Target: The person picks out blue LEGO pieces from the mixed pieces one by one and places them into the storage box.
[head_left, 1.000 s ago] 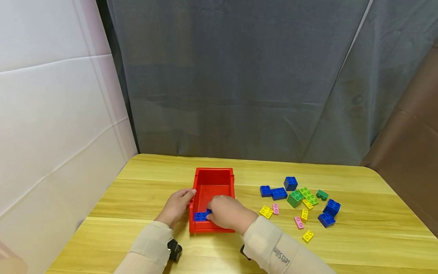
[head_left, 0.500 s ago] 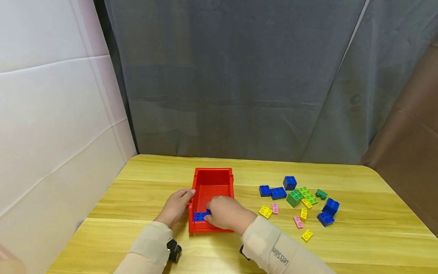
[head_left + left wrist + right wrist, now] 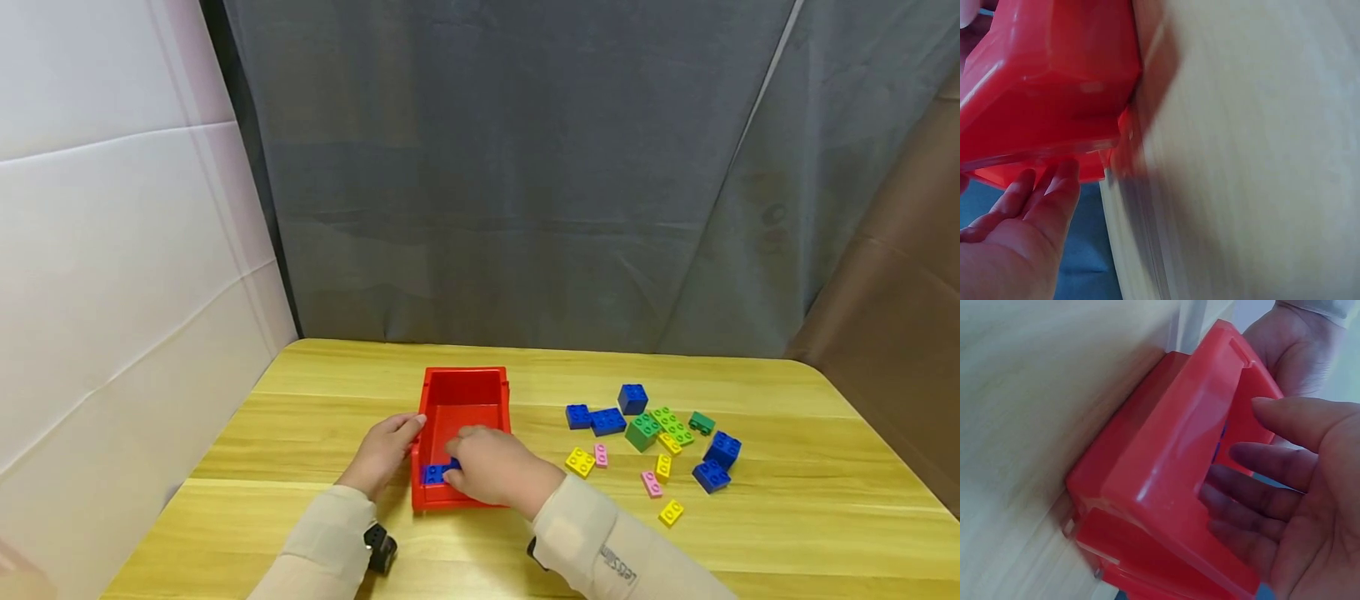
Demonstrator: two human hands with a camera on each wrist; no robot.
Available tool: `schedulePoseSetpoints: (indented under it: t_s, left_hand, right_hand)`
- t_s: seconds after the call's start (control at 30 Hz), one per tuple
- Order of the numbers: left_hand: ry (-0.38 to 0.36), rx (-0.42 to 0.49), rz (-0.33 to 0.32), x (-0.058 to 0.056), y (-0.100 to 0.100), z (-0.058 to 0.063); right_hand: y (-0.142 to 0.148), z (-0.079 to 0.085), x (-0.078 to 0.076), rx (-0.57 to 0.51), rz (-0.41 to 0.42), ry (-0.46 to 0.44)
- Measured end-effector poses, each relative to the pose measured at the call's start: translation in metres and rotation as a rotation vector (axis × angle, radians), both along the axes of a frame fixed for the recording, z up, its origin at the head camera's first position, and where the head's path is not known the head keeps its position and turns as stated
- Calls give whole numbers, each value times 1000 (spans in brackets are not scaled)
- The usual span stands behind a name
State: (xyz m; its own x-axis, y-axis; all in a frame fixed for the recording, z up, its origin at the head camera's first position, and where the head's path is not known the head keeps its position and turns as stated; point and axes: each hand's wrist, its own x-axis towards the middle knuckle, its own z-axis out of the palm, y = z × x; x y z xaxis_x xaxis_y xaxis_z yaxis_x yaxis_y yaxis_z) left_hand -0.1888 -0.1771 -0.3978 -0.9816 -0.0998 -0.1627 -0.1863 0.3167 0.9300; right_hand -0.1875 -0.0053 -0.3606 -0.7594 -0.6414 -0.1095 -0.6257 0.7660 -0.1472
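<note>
A red open bin [image 3: 461, 417] stands on the wooden table in the head view. At its near end, blue toy bricks [image 3: 432, 474] lie on the floor of the bin, partly hidden by my right hand. My left hand [image 3: 384, 450] holds the left wall; its fingers [image 3: 1060, 187] lie against the outside of the lip in the left wrist view. My right hand [image 3: 498, 467] reaches into the bin with its fingertips at the blue bricks. In the right wrist view its thumb and fingers are spread apart, and only blue slivers show beyond them.
Right of the bin lie loose toy bricks: several blue ones [image 3: 609, 422], a green brick [image 3: 642, 432], a lime brick [image 3: 672, 426], a small dark green piece [image 3: 702, 423], several yellow bricks [image 3: 580, 462] and two pink ones [image 3: 601, 455]. A grey cloth [image 3: 480, 183] hangs behind the table.
The head view has drifted slightly, moving the scene a little left. Both hands stay at the bin; the right hand's fingers have shifted only slightly over the blue bricks.
</note>
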Motion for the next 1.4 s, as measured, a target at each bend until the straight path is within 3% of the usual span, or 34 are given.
schedulePoseSetpoints:
  t_s: [0.23,0.53,0.93,1.4]
  left_hand:
    - [13,14,-2,1,0,-1]
    - [7,34,2,1,0,-1]
    - [4,37,13,1,1,0]
    - [-5,20,7,0,0,-2]
  right_hand:
    - [5,8,4,-63,45,85]
    - [21,16,10,-167,73,277]
    - [55,18,11,-199,-33,219]
    - [96,13,9,-296,-100,341]
